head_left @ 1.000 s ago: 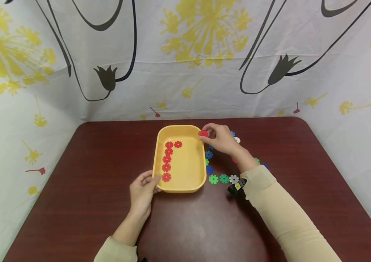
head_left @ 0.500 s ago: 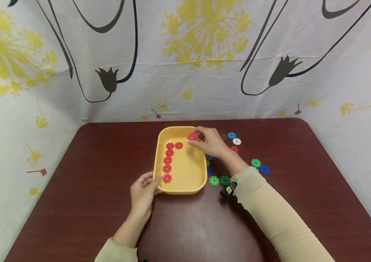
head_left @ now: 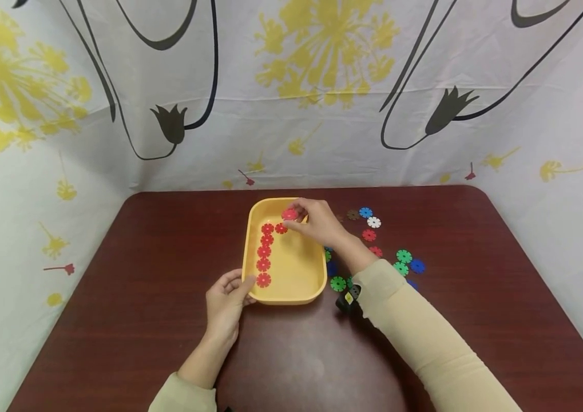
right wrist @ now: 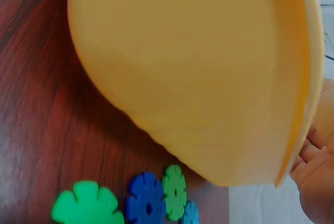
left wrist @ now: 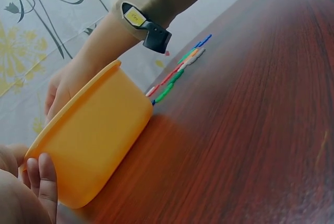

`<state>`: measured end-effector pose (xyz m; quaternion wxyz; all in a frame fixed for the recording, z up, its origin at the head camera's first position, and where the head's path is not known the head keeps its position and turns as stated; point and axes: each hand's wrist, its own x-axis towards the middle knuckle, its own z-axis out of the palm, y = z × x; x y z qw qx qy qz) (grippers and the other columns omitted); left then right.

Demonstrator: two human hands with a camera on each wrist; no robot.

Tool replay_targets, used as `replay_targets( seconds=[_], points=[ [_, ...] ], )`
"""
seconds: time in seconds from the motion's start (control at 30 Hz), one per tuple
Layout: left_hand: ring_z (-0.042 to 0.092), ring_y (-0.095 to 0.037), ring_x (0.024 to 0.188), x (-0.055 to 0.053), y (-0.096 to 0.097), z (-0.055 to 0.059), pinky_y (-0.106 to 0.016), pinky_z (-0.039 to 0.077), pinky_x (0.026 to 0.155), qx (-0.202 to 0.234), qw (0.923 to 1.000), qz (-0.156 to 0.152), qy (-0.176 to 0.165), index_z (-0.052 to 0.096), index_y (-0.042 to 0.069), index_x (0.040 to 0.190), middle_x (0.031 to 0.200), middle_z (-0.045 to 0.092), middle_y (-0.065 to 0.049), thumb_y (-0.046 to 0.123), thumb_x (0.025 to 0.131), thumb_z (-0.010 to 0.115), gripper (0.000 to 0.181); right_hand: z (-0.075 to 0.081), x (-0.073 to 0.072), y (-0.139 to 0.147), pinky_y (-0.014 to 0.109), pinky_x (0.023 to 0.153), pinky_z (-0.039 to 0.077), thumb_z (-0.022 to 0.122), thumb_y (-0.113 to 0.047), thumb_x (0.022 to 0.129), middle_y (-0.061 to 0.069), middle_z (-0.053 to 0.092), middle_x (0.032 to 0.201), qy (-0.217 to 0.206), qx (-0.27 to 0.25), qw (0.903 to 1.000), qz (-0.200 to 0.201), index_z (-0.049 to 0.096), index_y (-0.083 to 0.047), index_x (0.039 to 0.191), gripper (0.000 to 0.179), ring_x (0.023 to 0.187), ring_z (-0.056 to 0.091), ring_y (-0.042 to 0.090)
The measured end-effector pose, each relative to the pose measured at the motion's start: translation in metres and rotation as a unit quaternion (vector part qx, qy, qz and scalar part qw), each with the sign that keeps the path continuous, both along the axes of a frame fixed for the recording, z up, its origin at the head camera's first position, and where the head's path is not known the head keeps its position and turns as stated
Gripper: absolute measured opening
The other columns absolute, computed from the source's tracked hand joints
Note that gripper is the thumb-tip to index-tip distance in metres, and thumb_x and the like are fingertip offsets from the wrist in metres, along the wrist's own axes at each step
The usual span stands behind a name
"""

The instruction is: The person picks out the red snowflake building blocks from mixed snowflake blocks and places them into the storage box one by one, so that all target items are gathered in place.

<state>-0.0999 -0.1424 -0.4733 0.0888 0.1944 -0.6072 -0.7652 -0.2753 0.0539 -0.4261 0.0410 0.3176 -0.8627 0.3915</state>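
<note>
A yellow plastic tray (head_left: 298, 266) sits mid-table, with a column of red notched discs (head_left: 263, 265) along its left side and one more red disc (head_left: 281, 228) beside the column's top. My left hand (head_left: 226, 303) grips the tray at its near left corner, thumb over the rim. In the left wrist view its fingers (left wrist: 48, 179) lie against the outer wall. My right hand (head_left: 319, 222) is over the tray's far right part, pinching a red notched disc (head_left: 289, 214) between thumb and fingers. In the right wrist view the tray wall hides that disc.
Right of the tray, several coloured notched discs lie on the dark wooden table (head_left: 476, 320), among them a white disc (head_left: 373, 222), a green disc (head_left: 338, 284) and a blue disc (head_left: 417, 266). My right forearm covers some. A patterned cloth (head_left: 291, 143) hangs behind the table.
My right hand has moved left from the tray's right rim to over its inside, carrying the red disc close to the top of the row. The left hand stays on the corner.
</note>
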Motion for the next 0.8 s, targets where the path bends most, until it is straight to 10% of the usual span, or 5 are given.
replay_targets(
  seconds=[0.8],
  points=[
    [0.061,-0.010,0.057,-0.002,-0.003,-0.001,-0.023,0.058,0.057,-0.001,1.0000,-0.004,-0.005,0.061,-0.009,0.118,0.077,0.061,-0.004,0.003,0.088,0.078,0.036,-0.007,-0.006,-0.031,0.030,0.070,0.054,0.079,-0.023,0.091,0.005,0.069,0.091,-0.008,0.103,0.9936,0.047,0.069,-0.004,0.111,0.029,0.078,0.063,0.016]
  ],
)
